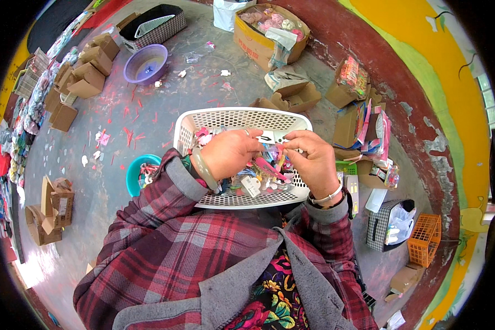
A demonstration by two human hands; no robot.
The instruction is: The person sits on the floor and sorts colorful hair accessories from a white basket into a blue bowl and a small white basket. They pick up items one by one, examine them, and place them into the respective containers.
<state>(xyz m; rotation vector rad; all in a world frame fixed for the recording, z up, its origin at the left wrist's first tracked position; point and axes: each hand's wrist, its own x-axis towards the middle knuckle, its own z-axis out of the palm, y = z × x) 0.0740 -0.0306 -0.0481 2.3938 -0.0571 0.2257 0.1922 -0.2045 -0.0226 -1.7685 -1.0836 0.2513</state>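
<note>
A white perforated plastic basket [242, 114] stands right before me, holding a heap of small colourful pieces. Over it my left hand [231, 154] is closed, its fingertips meeting near a small white card [266, 137] with a black mark. My right hand [315, 164] pinches close beside it, thumb against finger. What either hand grips is too small and covered to tell. Just under the fingertips shows a long pink piece [270, 169]. A white tag [251, 186] lies on the heap near the basket's near side.
A teal basin [133, 175] with small items sits left of the basket. Cardboard boxes [86, 80] line the left; a purple basin [146, 64] stands farther off. On the right are packed boxes [344, 129], a checked basket [378, 225] and an orange crate [424, 237]. Red scraps [128, 135] litter the floor.
</note>
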